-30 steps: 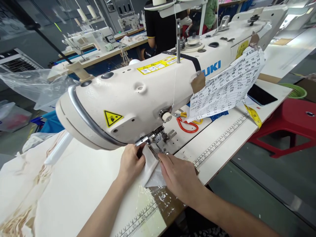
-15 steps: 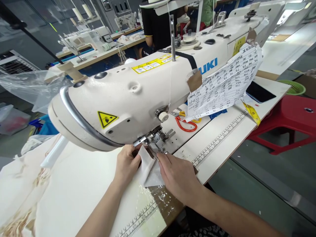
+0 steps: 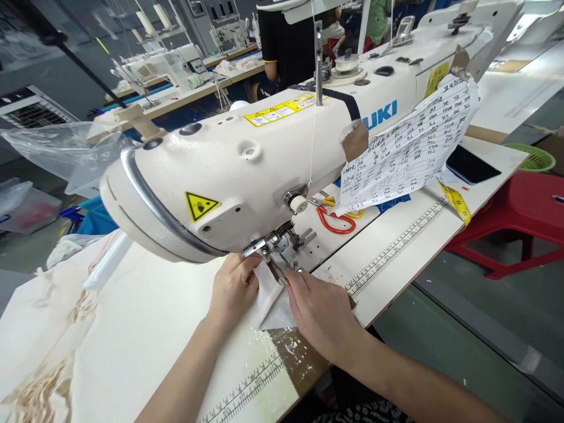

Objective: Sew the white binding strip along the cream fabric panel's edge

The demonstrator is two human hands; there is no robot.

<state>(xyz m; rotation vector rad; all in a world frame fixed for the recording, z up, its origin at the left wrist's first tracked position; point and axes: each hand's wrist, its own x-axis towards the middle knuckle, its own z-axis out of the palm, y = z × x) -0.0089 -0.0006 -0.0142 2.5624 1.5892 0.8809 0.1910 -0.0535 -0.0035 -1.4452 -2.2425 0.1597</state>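
Note:
A white sewing machine (image 3: 211, 170) stretches across the view above both hands. Under its needle area lies a piece of thin white fabric (image 3: 278, 311), partly folded. My left hand (image 3: 233, 288) is closed at the fabric's left side, fingers curled close to the presser foot (image 3: 279, 261). On the other side my right hand (image 3: 319, 305) pinches the fabric's right edge just in front of the foot. The fingertips of both hands are partly hidden by the fabric and the machine's metal parts.
Orange-handled scissors (image 3: 335, 222) lie behind the needle area. Handwritten paper (image 3: 409, 147) hangs from the machine arm. A yellow tape measure (image 3: 456, 202) and a phone (image 3: 473, 164) rest at the right. Cream fabric (image 3: 48, 376) is piled at the left; a red stool (image 3: 515, 223) stands right.
My left hand has shifted in nearer the presser foot, and its fingers are more curled. The raised fabric fold lies lower and flatter. The whole view has moved slightly.

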